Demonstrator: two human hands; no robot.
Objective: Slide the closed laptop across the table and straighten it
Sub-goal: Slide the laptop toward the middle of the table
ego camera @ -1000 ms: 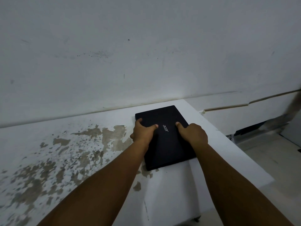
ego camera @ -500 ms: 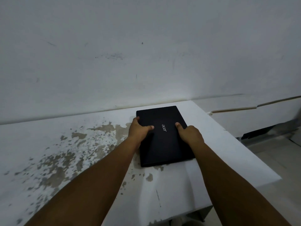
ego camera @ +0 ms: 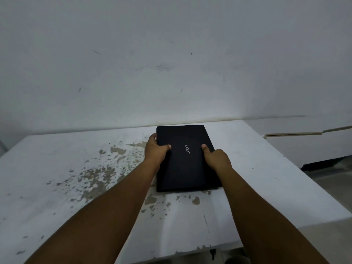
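Observation:
A closed black laptop (ego camera: 185,164) with a pale logo on its lid lies flat on the white table (ego camera: 266,178), its far short edge close to the wall. My left hand (ego camera: 155,151) grips its left long edge, thumb on the lid and fingers wrapped around the side. My right hand (ego camera: 217,158) holds the right long edge the same way, thumb pressed on the lid. The laptop's sides run nearly square to the table's edges. My forearms hide part of the near corners.
The tabletop has worn brown patches (ego camera: 99,176) where paint has flaked, mostly left of the laptop. A grey-white wall (ego camera: 171,63) rises right behind the table. The table's right edge (ego camera: 312,180) drops to the floor; a low white ledge (ego camera: 297,133) runs along the wall at right.
The laptop has turned from a tilted angle to nearly square with the table, and both hands stayed on its sides. The camera view has shifted right, so the table's left end now shows.

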